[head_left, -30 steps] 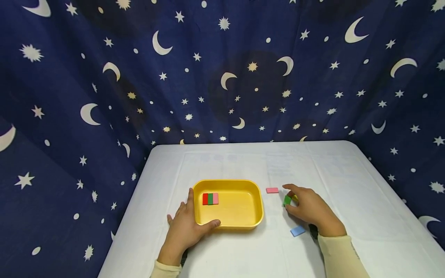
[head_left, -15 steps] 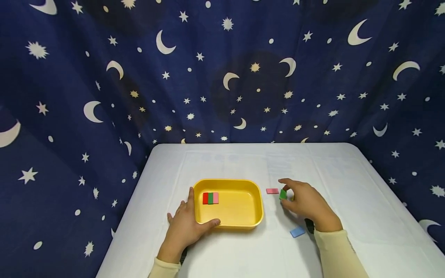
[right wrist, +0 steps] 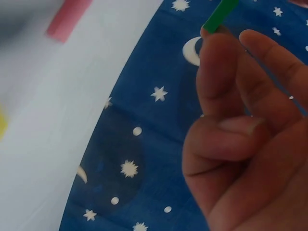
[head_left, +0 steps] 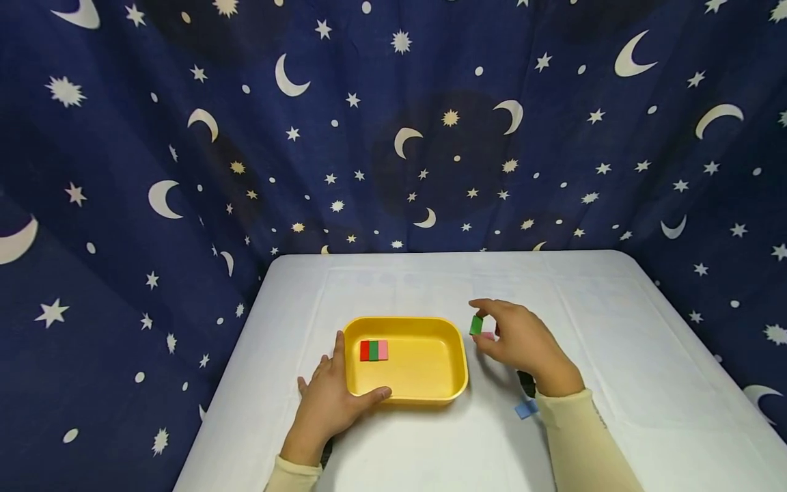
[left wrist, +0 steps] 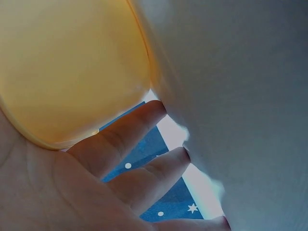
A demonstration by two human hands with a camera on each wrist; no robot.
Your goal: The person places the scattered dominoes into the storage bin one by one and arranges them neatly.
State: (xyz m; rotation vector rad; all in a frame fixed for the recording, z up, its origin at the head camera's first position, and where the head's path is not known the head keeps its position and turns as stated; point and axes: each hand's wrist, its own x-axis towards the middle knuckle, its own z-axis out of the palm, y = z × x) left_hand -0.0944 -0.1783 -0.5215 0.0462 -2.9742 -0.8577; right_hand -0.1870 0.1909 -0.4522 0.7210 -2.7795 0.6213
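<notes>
My right hand (head_left: 522,342) pinches a small green tile (head_left: 476,324) between thumb and finger, raised above the table just right of the yellow tray (head_left: 430,396). The right wrist view shows the green tile (right wrist: 221,15) at the fingertips. A pink tile (head_left: 488,335) lies on the table, partly hidden behind that hand. My left hand (head_left: 332,410) rests against the tray's left side, thumb over the front rim, fingers spread. In the left wrist view its fingertips touch the white table beside the tray (left wrist: 72,62). Inside the tray, a red tile (head_left: 365,351), a green tile (head_left: 374,351) and a pink tile (head_left: 383,350) lie side by side.
A blue tile (head_left: 526,409) lies on the white table (head_left: 455,451) near the right forearm, which partly covers it. A dark blue curtain (head_left: 344,137) with moons and stars surrounds the table's back and sides.
My right hand has moved left and away from me with the green tile, now over the pink tile's spot. A yellow piece seen under it earlier is hidden in the head view. The left hand stays put.
</notes>
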